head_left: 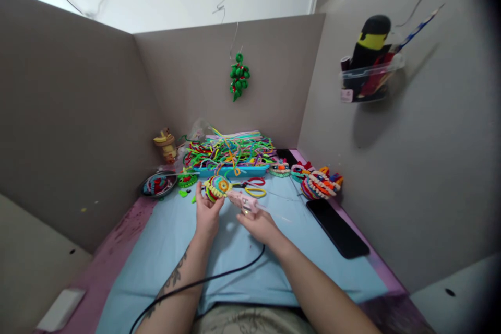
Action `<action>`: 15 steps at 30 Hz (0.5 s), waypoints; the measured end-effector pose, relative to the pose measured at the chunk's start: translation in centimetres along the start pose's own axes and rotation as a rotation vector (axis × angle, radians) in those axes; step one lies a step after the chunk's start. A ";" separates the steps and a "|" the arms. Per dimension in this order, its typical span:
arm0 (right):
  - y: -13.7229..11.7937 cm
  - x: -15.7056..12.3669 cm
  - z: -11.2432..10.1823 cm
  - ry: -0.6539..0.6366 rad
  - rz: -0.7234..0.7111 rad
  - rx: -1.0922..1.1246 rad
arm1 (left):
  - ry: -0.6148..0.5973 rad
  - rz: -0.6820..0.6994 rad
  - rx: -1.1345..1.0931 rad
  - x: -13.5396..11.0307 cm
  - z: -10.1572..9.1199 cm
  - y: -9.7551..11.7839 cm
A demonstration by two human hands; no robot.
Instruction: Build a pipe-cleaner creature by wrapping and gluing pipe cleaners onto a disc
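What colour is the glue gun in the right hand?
Pale pink; the glue gun shows in the head view, the only one.

Partitions (188, 73) and pipe cleaners (213, 155) suggest a craft workshop

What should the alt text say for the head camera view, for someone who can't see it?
A person's left grip holds a multicolored fuzzy piece while the right grip aims a pink glue gun at it, over a blue cloth. Behind, colorful fuzzy strips are heaped in a blue tray.
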State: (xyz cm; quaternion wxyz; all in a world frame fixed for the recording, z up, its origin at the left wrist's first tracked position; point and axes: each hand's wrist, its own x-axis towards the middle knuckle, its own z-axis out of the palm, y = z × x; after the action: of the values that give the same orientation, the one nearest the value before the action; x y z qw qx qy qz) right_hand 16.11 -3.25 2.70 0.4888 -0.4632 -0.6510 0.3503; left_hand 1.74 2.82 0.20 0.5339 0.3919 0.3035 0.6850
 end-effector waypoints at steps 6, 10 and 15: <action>-0.2 0.2 -0.2 0.048 -0.152 0.180 | -0.012 -0.057 -0.014 -0.1 0.1 0.1; 0.0 0.1 -0.8 0.137 -0.151 0.230 | -0.009 -0.092 -0.052 0.0 0.1 0.3; -0.4 0.2 0.8 0.110 -0.078 0.470 | 0.029 -0.138 -0.140 0.4 0.0 0.1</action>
State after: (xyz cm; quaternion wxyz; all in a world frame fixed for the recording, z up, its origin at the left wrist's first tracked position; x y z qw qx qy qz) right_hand 15.18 -3.19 2.94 0.6311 -0.3297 -0.5414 0.4471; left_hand 1.67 3.16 0.40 0.6014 0.3220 0.2890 0.6717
